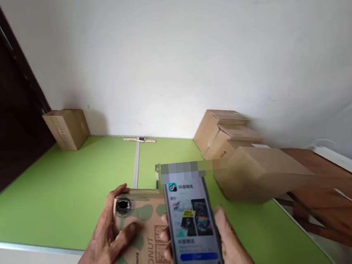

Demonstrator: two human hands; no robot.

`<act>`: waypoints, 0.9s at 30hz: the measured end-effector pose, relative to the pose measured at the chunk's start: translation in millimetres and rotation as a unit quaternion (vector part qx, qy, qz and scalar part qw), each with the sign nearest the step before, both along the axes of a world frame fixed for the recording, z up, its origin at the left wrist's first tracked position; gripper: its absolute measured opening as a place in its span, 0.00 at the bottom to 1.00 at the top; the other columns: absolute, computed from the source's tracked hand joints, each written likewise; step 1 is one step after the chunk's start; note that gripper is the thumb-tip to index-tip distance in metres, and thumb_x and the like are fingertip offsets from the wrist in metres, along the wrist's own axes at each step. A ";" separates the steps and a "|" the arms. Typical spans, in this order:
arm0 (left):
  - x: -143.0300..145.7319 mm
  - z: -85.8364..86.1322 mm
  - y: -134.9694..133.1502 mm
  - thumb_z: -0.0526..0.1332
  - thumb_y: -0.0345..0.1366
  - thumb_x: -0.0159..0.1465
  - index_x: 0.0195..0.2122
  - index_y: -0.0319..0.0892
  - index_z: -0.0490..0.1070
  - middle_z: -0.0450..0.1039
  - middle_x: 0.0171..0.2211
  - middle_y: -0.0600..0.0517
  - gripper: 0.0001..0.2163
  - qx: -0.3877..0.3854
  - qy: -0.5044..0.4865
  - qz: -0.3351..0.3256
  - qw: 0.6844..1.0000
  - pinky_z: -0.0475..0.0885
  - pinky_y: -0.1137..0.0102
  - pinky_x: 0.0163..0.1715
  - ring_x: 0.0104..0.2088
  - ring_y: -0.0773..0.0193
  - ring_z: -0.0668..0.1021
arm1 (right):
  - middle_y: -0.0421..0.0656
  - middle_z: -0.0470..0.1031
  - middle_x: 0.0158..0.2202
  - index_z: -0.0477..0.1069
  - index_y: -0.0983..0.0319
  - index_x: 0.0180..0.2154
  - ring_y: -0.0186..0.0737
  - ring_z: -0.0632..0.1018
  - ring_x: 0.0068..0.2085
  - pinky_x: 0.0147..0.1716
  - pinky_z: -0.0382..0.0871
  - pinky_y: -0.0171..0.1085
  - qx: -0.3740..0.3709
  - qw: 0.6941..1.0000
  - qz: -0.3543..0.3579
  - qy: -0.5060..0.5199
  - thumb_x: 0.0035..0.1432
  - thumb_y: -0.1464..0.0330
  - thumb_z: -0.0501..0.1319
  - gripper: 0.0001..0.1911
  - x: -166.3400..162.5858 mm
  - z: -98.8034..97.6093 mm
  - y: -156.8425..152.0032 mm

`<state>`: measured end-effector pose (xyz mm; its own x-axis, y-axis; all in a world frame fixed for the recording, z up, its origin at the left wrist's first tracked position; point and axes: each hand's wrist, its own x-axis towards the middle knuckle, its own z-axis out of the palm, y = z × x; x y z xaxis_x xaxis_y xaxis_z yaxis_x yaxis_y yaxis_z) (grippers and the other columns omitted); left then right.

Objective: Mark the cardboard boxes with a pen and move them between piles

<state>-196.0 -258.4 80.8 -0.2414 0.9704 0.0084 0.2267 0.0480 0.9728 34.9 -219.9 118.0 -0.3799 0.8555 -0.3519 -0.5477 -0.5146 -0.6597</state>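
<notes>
Your right hand point(235, 246) grips the phone point(192, 221), its long axis running near to far, in front of the right part of the printed carton point(144, 253). Your left hand point(104, 240) clasps that carton's left side, above the green table's point(60, 193) near edge.

Left hand point(108, 238) curled in a clasp; right hand point(233, 244), blurred, apparently gripping.

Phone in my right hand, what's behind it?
Partly behind the phone: a printed carton in your left hand, the green table beyond. The carton's left part shows; whatever the phone covers is unseen.
</notes>
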 end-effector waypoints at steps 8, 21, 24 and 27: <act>-2.4 7.7 -2.9 0.62 0.63 0.68 0.73 0.56 0.60 0.64 0.74 0.43 0.36 -0.029 0.034 0.018 0.999 0.70 0.45 0.68 0.71 0.34 0.69 | 0.50 0.87 0.39 0.83 0.61 0.38 0.56 0.84 0.43 0.40 0.77 0.45 0.176 0.863 -0.160 -0.446 0.55 0.32 0.63 0.39 62.6 -78.6 89.5; 3.0 6.6 0.3 0.61 0.63 0.68 0.73 0.52 0.61 0.62 0.74 0.43 0.37 -0.024 0.037 0.007 0.999 0.68 0.44 0.69 0.71 0.34 0.68 | 0.52 0.82 0.32 0.77 0.58 0.34 0.54 0.81 0.35 0.32 0.60 0.41 0.169 0.667 -0.007 -0.725 0.70 0.56 0.55 0.19 51.6 -142.9 116.9; 3.6 -1.8 -0.9 0.59 0.62 0.69 0.76 0.52 0.58 0.56 0.78 0.44 0.38 0.011 0.008 -0.010 1.000 0.60 0.43 0.73 0.76 0.34 0.61 | 0.57 0.84 0.40 0.80 0.61 0.45 0.58 0.83 0.40 0.32 0.61 0.42 0.173 0.633 0.030 -0.754 0.73 0.58 0.53 0.20 51.6 -141.1 110.2; -1.9 -16.7 3.1 0.53 0.67 0.71 0.75 0.52 0.61 0.56 0.79 0.47 0.38 0.059 -0.030 0.002 0.998 0.52 0.44 0.76 0.78 0.35 0.56 | 0.58 0.83 0.46 0.81 0.64 0.47 0.58 0.83 0.45 0.36 0.67 0.43 0.188 0.614 0.043 -0.765 0.74 0.61 0.53 0.19 48.5 -140.1 107.4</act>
